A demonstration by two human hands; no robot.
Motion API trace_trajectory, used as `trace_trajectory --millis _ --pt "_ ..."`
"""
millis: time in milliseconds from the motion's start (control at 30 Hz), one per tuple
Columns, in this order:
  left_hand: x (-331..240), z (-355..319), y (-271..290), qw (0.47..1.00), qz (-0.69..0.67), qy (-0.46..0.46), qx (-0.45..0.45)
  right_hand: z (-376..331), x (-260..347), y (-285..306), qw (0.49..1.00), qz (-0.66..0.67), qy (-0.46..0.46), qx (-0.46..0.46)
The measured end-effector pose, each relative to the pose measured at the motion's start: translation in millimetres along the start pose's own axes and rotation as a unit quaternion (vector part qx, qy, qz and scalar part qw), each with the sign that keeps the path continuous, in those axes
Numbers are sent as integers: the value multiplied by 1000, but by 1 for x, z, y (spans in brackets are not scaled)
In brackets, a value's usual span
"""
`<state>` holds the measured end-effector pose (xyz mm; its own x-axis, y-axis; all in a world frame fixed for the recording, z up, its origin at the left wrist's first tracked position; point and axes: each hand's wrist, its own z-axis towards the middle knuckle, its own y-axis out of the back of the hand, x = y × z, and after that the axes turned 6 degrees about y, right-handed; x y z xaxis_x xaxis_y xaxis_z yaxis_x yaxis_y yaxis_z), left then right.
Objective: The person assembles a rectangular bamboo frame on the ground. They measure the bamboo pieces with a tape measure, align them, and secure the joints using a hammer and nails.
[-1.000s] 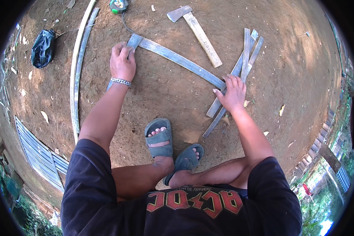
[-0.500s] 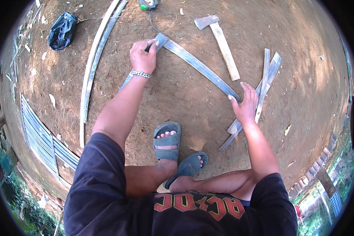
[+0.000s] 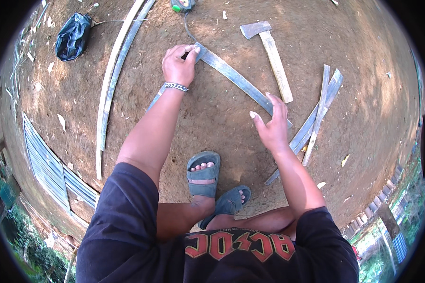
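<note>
My left hand (image 3: 178, 65), with a chain bracelet at its wrist, pinches the upper end of a grey flat slat (image 3: 157, 98), which runs down to the left beneath my forearm. At that end it meets a second, longer grey slat (image 3: 238, 78) that slopes down to the right; how the two ends join is hidden by my fingers. Over the lower end of the longer slat hovers my right hand (image 3: 274, 126), thumb and fingers apart with nothing in them. An axe (image 3: 275, 61) with a pale wooden handle lies just beyond my right hand.
Crossed slats (image 3: 316, 113) lie to the right. Two long strips (image 3: 112, 80) curve along the left, near a black plastic bag (image 3: 73, 37). A tape measure (image 3: 182, 5) sits at the far edge. Slatted panel (image 3: 47, 162) lies at the left; my sandals (image 3: 204, 177) are close in.
My right hand has moved left, away from the crossed slats and over the longer slat's end. The crossed pieces have shifted slightly. My left hand keeps its pinch.
</note>
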<state>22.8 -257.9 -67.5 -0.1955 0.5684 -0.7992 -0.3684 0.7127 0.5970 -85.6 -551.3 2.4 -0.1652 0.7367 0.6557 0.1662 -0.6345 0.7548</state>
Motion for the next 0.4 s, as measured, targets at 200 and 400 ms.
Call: trace_trajectory --millis 200,400 --pt "1 2 -4 997 -71 39 -16 16 6 6 1000 5 10 -17" --pt "2 5 -2 997 -53 48 13 6 4 -1 1000 19 -17 -2"
